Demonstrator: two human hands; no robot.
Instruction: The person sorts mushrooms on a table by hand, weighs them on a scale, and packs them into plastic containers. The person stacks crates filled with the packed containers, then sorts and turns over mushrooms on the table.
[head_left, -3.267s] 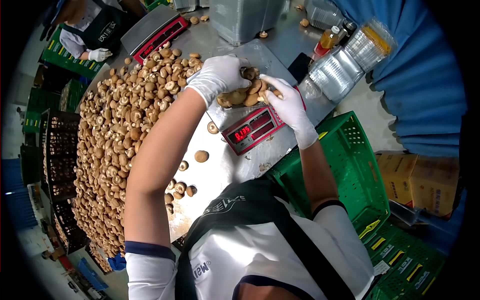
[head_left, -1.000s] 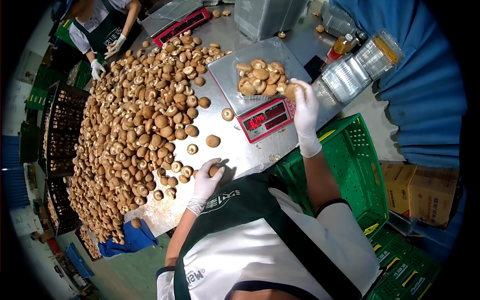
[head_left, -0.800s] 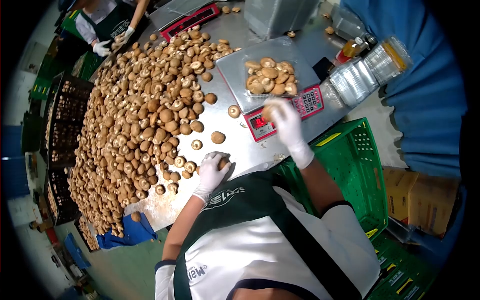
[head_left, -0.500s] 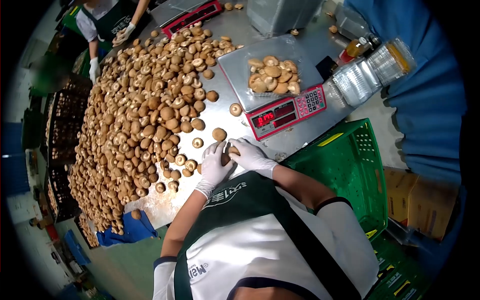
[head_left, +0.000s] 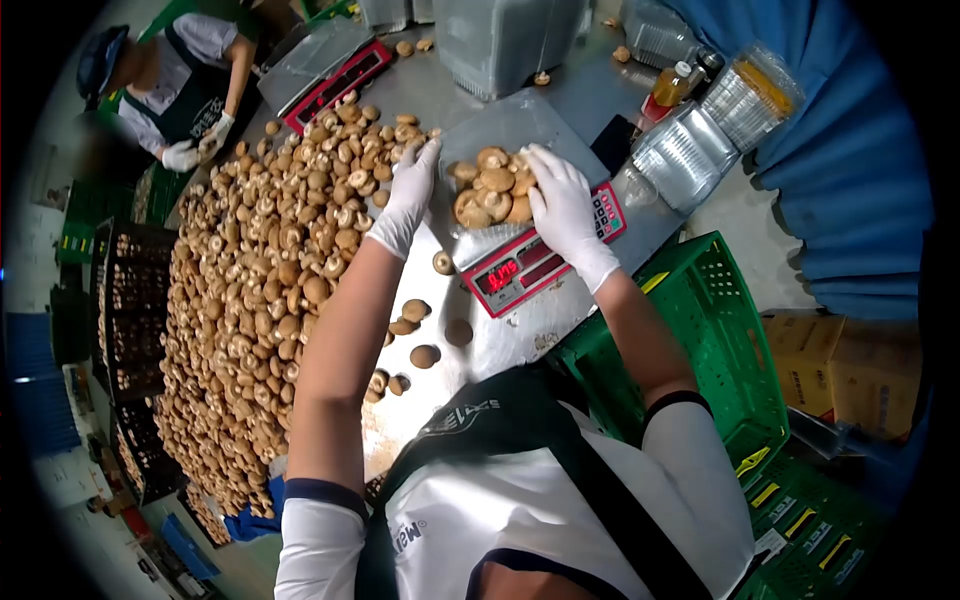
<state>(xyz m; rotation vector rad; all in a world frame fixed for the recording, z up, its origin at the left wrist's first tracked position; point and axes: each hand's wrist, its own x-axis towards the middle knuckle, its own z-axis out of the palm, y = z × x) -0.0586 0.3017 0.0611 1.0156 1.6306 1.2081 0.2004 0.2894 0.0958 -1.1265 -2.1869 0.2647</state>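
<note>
A clear plastic tray of brown mushrooms (head_left: 492, 188) sits on the plate of a red-framed weighing scale (head_left: 520, 275), whose display seems to read 0.175. My left hand (head_left: 408, 195), in a white glove, reaches to the left of the tray beside the mushroom pile; its fingers are stretched out, and no mushroom shows in it. On the tray's right side lies my gloved right hand (head_left: 565, 205), fingers extended over the rim and touching the edge of the mushrooms. Part of the tray's right rim is hidden under that hand.
A big mushroom pile (head_left: 270, 270) covers the left of the metal table, with loose mushrooms (head_left: 424, 356) near me. Stacked clear trays (head_left: 685, 155) and bottles (head_left: 665, 92) stand at right. A green crate (head_left: 720, 350) is beside me. A co-worker (head_left: 190, 80) stands across at far left.
Both hands have gone from together near my body, around a mushroom, to either side of the tray. The view has shifted, and more of the co-worker shows.
</note>
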